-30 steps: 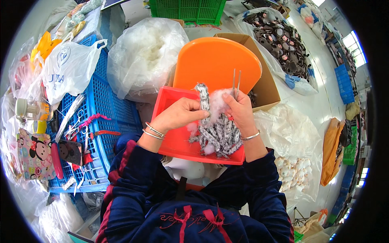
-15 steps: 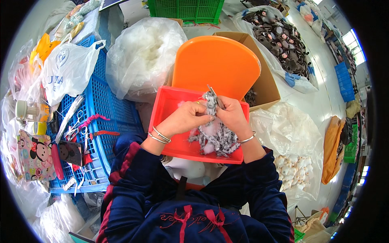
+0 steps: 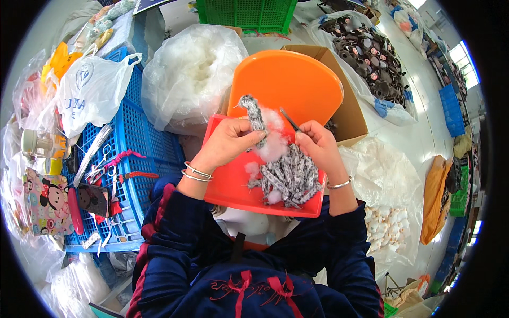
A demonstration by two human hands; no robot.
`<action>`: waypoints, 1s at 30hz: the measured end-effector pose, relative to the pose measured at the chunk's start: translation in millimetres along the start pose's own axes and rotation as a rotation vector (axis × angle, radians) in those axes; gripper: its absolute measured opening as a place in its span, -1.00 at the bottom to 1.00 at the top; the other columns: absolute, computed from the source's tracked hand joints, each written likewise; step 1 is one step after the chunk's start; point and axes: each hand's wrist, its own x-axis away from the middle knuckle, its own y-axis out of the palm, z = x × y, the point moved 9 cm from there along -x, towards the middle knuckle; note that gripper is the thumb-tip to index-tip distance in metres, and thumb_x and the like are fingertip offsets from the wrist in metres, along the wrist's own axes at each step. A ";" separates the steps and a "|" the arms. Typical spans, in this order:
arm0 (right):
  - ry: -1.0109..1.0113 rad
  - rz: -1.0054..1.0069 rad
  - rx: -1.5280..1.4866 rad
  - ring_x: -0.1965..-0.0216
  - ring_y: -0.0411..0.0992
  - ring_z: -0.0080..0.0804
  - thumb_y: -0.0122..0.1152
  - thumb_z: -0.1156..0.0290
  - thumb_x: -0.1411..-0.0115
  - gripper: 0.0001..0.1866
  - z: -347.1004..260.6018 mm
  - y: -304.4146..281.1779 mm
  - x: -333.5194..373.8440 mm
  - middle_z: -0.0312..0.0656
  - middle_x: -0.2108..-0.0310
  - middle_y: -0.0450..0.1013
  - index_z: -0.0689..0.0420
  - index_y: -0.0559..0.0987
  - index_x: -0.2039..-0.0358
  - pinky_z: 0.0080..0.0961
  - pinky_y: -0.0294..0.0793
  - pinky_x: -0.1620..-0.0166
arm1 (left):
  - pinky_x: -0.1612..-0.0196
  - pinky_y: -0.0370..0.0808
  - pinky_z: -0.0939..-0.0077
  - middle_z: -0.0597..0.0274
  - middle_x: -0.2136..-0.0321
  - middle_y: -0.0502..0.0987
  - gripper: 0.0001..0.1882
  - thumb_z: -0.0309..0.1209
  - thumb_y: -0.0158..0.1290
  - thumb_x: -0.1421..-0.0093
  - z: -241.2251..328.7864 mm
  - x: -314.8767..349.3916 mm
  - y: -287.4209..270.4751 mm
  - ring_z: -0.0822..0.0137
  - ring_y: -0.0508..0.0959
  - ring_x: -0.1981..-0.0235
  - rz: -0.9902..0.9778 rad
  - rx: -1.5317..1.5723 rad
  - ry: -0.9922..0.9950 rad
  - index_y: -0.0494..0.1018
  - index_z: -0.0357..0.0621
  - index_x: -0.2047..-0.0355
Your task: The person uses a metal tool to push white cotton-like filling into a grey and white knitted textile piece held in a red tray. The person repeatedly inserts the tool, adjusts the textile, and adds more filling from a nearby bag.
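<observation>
— "While the left hand [image 3: 230, 139] pinches a fuzzy grey tube [image 3: 253, 112], where does it lie?"
— "Ten o'clock from the right hand [image 3: 317, 142], closed on a slim dark tool [image 3: 289, 120]; both long axes tilt toward eleven."

Brightly lit, sharp view; a window [image 3: 464, 59] glares white at upper right; fisheye edges curve into black.

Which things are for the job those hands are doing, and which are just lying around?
In use:
fuzzy grey piece, in the left hand
slim tweezers-like tool, in the right hand
white fluff
red tray

Seemingly just lying about:
white carrier bag
flat cartoon-print item
</observation>
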 end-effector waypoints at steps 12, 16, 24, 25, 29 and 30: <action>-0.213 -0.013 0.273 0.50 0.30 -0.72 0.22 0.47 -0.22 -0.88 -18.7 15.2 7.9 -0.36 0.54 0.40 0.26 0.51 0.37 -0.67 0.29 0.45 | 0.24 0.45 0.66 0.37 0.42 0.59 -0.87 -0.48 0.13 -0.22 6.0 7.6 17.2 0.62 0.50 0.35 -0.196 -0.165 -0.039 0.59 -0.30 0.29; -0.194 0.056 0.311 0.53 0.34 -0.66 0.23 0.47 -0.21 -0.87 -26.7 5.3 8.6 -0.30 0.58 0.43 0.26 0.51 0.40 -0.62 0.33 0.44 | 0.22 0.45 0.64 0.38 0.38 0.60 -0.87 -0.49 0.13 -0.21 6.0 3.4 5.9 0.59 0.51 0.33 -0.112 -0.131 0.041 0.59 -0.29 0.28; -0.233 0.046 0.355 0.56 0.31 -0.62 0.23 0.48 -0.20 -0.87 -28.3 10.7 11.3 -0.30 0.60 0.39 0.27 0.51 0.40 -0.60 0.31 0.47 | 0.46 0.34 0.68 0.38 0.63 0.47 -0.81 -0.39 0.13 -0.25 -0.1 -0.1 -28.0 0.58 0.39 0.59 0.257 0.199 -0.085 0.54 -0.21 0.47; -0.261 0.034 0.365 0.57 0.31 -0.61 0.23 0.48 -0.20 -0.88 -30.4 15.8 12.4 -0.29 0.61 0.38 0.27 0.50 0.40 -0.59 0.30 0.47 | 0.46 0.34 0.68 0.38 0.62 0.48 -0.81 -0.38 0.13 -0.25 -0.3 0.7 -24.6 0.58 0.40 0.59 0.254 0.191 -0.098 0.53 -0.21 0.48; -0.242 0.018 0.384 0.56 0.23 -0.72 0.23 0.51 -0.19 -0.88 -33.0 25.0 13.8 -0.36 0.60 0.34 0.26 0.49 0.43 -0.68 0.22 0.50 | 0.51 0.34 0.71 0.44 0.59 0.49 -0.80 -0.32 0.15 -0.25 -2.3 1.5 -11.4 0.64 0.41 0.57 0.199 0.240 -0.065 0.57 -0.22 0.41; -0.244 0.020 0.390 0.56 0.23 -0.72 0.23 0.52 -0.19 -0.89 -33.3 25.1 13.6 -0.37 0.60 0.34 0.26 0.49 0.43 -0.68 0.22 0.50 | 0.50 0.35 0.70 0.44 0.59 0.49 -0.80 -0.33 0.15 -0.25 -2.7 1.3 -9.4 0.64 0.41 0.57 0.186 0.238 -0.075 0.57 -0.22 0.40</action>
